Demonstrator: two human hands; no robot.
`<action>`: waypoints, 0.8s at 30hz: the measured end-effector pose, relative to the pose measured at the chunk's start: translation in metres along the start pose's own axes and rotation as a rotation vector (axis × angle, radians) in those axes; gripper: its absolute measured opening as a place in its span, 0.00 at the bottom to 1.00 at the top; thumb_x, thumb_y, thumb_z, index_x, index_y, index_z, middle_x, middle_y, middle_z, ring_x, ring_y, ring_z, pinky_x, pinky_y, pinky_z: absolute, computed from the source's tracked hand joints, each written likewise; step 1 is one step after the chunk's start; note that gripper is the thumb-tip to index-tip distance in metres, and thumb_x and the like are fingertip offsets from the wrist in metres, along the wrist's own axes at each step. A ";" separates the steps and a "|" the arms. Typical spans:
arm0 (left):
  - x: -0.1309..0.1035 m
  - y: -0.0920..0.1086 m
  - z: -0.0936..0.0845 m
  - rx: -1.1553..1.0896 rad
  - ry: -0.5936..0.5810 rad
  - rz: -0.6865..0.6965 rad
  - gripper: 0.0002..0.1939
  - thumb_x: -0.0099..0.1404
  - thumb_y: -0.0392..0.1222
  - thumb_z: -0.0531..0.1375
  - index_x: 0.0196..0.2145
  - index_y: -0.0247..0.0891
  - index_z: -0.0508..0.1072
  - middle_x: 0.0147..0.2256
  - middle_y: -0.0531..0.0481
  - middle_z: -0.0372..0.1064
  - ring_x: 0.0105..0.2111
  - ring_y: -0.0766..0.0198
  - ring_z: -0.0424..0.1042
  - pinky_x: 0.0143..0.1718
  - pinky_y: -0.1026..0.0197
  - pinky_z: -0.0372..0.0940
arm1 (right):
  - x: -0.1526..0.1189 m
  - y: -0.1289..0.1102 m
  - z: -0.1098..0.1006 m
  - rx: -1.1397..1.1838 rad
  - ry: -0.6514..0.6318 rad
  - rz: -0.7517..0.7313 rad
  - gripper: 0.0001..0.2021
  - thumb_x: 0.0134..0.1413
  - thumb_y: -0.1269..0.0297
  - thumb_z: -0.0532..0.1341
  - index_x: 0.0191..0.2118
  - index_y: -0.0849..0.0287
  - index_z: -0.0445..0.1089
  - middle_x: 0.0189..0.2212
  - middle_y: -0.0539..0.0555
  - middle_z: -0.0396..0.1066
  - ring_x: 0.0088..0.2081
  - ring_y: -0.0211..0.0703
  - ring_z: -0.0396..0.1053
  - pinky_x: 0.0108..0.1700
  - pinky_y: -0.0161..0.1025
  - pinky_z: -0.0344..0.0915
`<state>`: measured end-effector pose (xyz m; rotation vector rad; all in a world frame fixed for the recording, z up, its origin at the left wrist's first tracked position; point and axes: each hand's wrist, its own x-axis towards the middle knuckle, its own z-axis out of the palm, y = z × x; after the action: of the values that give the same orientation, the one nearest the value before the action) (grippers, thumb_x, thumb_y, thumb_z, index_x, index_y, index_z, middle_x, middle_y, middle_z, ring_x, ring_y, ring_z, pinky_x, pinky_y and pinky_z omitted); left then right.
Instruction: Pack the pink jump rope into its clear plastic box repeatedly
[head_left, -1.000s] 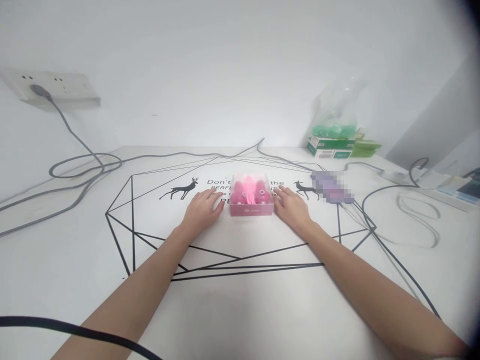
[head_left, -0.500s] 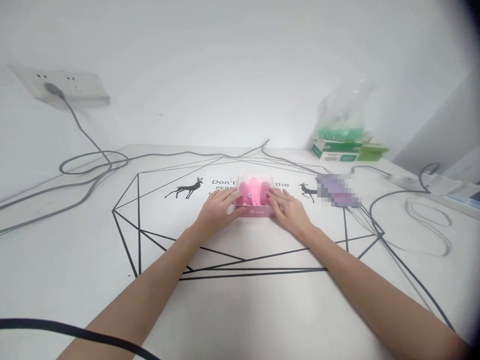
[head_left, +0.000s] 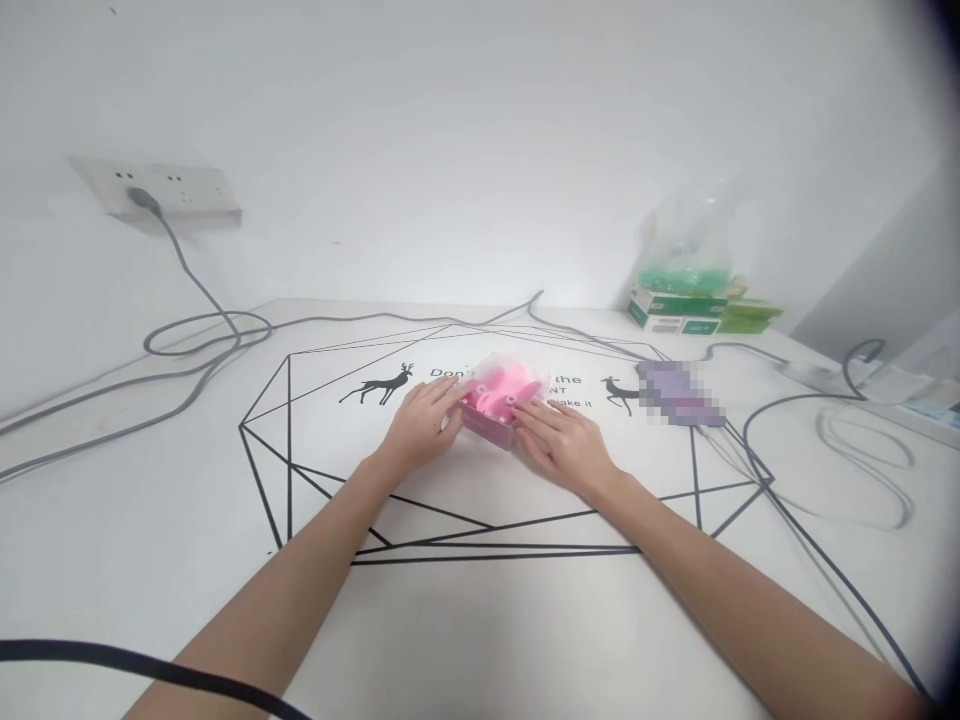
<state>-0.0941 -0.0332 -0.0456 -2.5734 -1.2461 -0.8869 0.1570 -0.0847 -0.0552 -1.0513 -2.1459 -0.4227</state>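
1. White table (head_left: pixel 465 620): the pink box (head_left: pixel 489 425) sits askew near its middle.
2. Cartons (head_left: pixel 679 313), beneath a clear bag (head_left: pixel 686 240): 2 o'clock from the box.
3. Left hand (head_left: pixel 421 420), at its 9 o'clock, and right hand (head_left: pixel 568 443), at 4: loosely open, fingers against its sides, neither wrapped around it.
4. Purple item (head_left: pixel 679 392), pixelated: 3 o'clock.

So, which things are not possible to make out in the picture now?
All in the head view:
Middle of the printed words: hidden by the pink box and hands.
Purple item: surface masked by pixel blocks.
Thick black cable: ends cut off by left and bottom edges.
Green-and-white boxes: print too small, blurred.
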 end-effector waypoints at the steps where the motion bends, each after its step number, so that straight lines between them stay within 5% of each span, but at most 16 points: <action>1: 0.000 0.006 0.000 0.009 -0.018 -0.031 0.20 0.72 0.45 0.50 0.59 0.45 0.67 0.58 0.45 0.66 0.60 0.51 0.63 0.61 0.41 0.57 | 0.000 0.002 0.000 0.001 -0.007 0.027 0.15 0.66 0.63 0.55 0.53 0.54 0.74 0.51 0.51 0.74 0.52 0.45 0.73 0.58 0.45 0.67; 7: 0.003 0.052 0.009 0.020 -0.013 -0.088 0.28 0.64 0.64 0.57 0.54 0.45 0.69 0.59 0.43 0.65 0.61 0.43 0.60 0.64 0.31 0.44 | 0.003 0.020 0.000 -0.059 -0.070 0.207 0.19 0.67 0.61 0.50 0.56 0.55 0.72 0.58 0.55 0.68 0.60 0.51 0.65 0.61 0.49 0.63; 13: 0.006 0.067 0.020 0.053 0.059 -0.114 0.17 0.65 0.53 0.60 0.48 0.45 0.72 0.54 0.44 0.70 0.61 0.45 0.61 0.65 0.31 0.40 | 0.010 0.033 0.006 -0.121 -0.218 0.247 0.21 0.68 0.57 0.48 0.60 0.55 0.67 0.64 0.59 0.60 0.64 0.56 0.59 0.63 0.57 0.58; 20: 0.005 0.046 0.012 0.010 0.018 -0.007 0.15 0.66 0.44 0.57 0.50 0.45 0.72 0.55 0.46 0.69 0.60 0.51 0.64 0.66 0.34 0.41 | 0.013 0.037 0.005 -0.082 -0.226 0.237 0.20 0.69 0.56 0.48 0.57 0.53 0.70 0.62 0.57 0.64 0.61 0.54 0.63 0.61 0.54 0.58; 24: 0.003 0.017 -0.006 -0.073 -0.129 0.037 0.16 0.68 0.47 0.56 0.52 0.49 0.71 0.58 0.49 0.67 0.60 0.53 0.64 0.65 0.31 0.38 | 0.014 0.037 0.001 -0.075 -0.141 0.263 0.17 0.67 0.59 0.50 0.50 0.52 0.74 0.58 0.56 0.68 0.58 0.51 0.66 0.63 0.56 0.53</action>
<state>-0.0828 -0.0442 -0.0369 -2.7409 -1.2154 -0.7845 0.1798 -0.0531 -0.0469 -1.4226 -2.0875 -0.3132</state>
